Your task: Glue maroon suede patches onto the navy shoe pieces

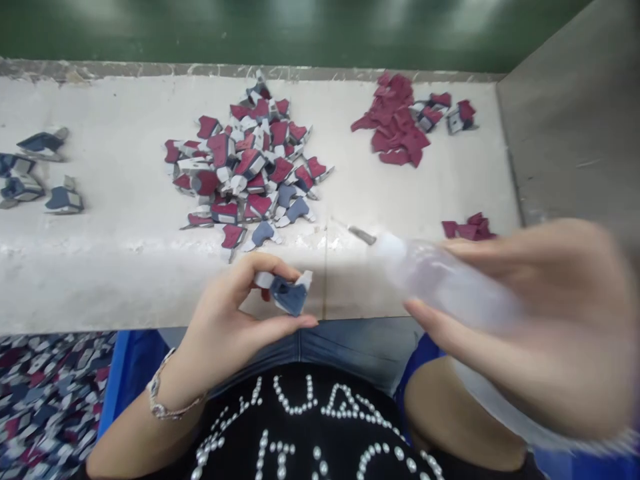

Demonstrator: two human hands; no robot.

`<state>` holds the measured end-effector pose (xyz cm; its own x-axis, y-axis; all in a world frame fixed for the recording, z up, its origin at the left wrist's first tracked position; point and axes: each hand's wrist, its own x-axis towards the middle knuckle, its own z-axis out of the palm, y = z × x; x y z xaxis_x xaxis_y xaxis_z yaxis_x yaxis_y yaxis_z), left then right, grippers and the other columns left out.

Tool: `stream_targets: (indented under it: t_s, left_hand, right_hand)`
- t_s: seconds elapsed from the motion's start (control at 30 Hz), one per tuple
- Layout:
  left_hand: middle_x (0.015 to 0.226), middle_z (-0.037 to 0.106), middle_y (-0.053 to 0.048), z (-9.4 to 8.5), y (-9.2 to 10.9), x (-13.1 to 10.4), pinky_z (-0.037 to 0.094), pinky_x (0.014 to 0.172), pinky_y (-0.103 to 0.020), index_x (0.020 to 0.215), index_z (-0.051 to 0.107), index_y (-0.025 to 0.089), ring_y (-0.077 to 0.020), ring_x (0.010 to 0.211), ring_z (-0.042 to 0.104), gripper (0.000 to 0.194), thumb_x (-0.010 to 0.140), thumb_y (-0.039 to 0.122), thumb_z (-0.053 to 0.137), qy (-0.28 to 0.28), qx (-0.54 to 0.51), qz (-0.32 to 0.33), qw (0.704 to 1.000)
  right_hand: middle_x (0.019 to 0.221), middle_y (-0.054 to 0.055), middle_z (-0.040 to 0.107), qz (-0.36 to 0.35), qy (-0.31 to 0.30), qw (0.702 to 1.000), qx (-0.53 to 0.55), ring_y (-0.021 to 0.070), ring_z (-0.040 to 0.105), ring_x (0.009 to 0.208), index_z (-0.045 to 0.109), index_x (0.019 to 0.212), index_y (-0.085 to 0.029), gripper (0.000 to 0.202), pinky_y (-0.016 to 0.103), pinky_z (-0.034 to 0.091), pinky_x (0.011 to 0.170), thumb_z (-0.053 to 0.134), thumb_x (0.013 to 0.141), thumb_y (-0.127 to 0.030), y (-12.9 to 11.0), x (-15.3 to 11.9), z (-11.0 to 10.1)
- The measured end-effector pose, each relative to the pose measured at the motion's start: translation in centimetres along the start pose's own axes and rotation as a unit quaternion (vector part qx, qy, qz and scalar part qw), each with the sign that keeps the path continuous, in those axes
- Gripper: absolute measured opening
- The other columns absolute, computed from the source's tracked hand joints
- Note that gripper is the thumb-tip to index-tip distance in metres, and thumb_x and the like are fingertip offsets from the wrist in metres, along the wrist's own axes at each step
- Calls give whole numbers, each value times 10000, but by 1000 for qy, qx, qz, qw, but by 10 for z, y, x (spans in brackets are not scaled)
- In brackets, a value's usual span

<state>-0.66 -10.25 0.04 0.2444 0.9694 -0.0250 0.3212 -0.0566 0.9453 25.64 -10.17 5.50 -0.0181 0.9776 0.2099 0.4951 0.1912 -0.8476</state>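
Near the table's front edge, my left hand point(240, 310) grips a small blue and white piece point(291, 295) between thumb and fingers, its blue face showing. To the right, my right hand point(545, 320), blurred by motion, is wrapped round a translucent squeeze bottle point(445, 280). The bottle's thin metal tip point(363, 235) points left, above the table and apart from the blue piece. Behind my left hand lies a heap of small red, white and blue pieces point(250, 160).
Flat dark red pieces point(397, 123) are piled at the back right, with a smaller group point(470, 227) nearer. Several blue-faced pieces point(65, 198) lie far left. A blue bin point(117, 373) of pieces stands below left. A grey panel point(570, 120) bounds the right side.
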Motion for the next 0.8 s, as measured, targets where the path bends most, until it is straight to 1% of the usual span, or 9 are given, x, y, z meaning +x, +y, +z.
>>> stream_targets:
  t_s: [0.07, 0.17, 0.27, 0.33, 0.43, 0.53, 0.6, 0.7, 0.8]
  left_hand:
    - [1007, 693, -31, 0, -8, 1, 597, 628, -262, 1071, 611, 262, -197, 834, 701, 446, 721, 289, 885, -7, -43, -49, 998]
    - [1050, 706, -48, 3, -19, 4, 630, 607, -265, 1147, 577, 290, -223, 855, 727, 453, 776, 328, 834, 3, -87, -100, 991]
    - [1076, 706, -53, 8, -25, 7, 653, 626, -282, 1205, 553, 309, -224, 837, 738, 451, 820, 331, 786, 6, -101, -101, 990]
    - [1091, 700, -53, 10, -25, 8, 668, 682, -293, 1211, 559, 314, -212, 829, 744, 422, 842, 328, 763, -5, -106, -94, 990]
    - [1069, 703, -41, 9, -22, 6, 665, 745, -277, 1202, 563, 330, -194, 843, 757, 331, 901, 335, 700, -35, -107, -89, 990]
    - [1085, 695, -36, 7, -22, 4, 653, 719, -239, 1168, 569, 337, -173, 819, 758, 251, 935, 352, 659, -57, -85, -88, 991]
    - [1093, 676, -32, 7, -23, 3, 642, 700, -218, 1121, 593, 323, -154, 797, 744, 219, 922, 363, 676, -48, -60, -84, 994]
    - [1067, 663, -27, 11, -24, 4, 632, 692, -201, 1068, 615, 304, -151, 825, 732, 199, 899, 359, 706, -40, -43, -73, 996]
    - [1090, 672, -33, 15, -20, 6, 632, 717, -199, 1072, 619, 304, -158, 889, 731, 192, 902, 340, 702, -41, -45, -67, 996]
  right_hand:
    - [1043, -10, 697, 14, -7, 998, 61, 212, 689, 1028, 583, 984, -299, 372, 395, 543, 912, 797, 755, -100, 19, 11, 11]
    - [1148, 22, 735, 19, -55, 997, 49, 228, 693, 1103, 551, 1224, -284, 525, 415, 540, 983, 819, 783, -190, 49, 29, 34]
    - [1135, 27, 736, 17, -59, 998, -7, 214, 691, 1056, 650, 1100, -245, 353, 374, 551, 945, 795, 788, -171, 70, 42, 50]
    - [1156, 27, 739, 14, -73, 997, -38, 216, 688, 1065, 653, 1162, -245, 437, 358, 558, 934, 819, 764, -181, 77, 42, 50]
    - [1224, 61, 716, 23, -69, 993, -98, 237, 671, 1104, 568, 1351, -248, 613, 394, 551, 961, 817, 790, -241, 88, 34, 26]
    - [1202, 91, 677, 73, -1, 979, -189, 251, 655, 1071, 624, 1228, -182, 333, 495, 526, 963, 687, 930, -316, 110, 27, -13]
    - [1149, 75, 672, 108, 13, 965, -237, 233, 660, 1019, 637, 1175, -170, 286, 476, 547, 917, 659, 959, -358, 128, 27, -33]
    - [1143, 69, 669, 145, -13, 950, -276, 208, 669, 965, 641, 1161, -169, 267, 425, 576, 857, 643, 975, -360, 145, 32, -46]
    - [1106, 61, 680, 169, -58, 939, -295, 193, 676, 924, 649, 1133, -164, 243, 399, 587, 821, 642, 978, -351, 146, 40, -45]
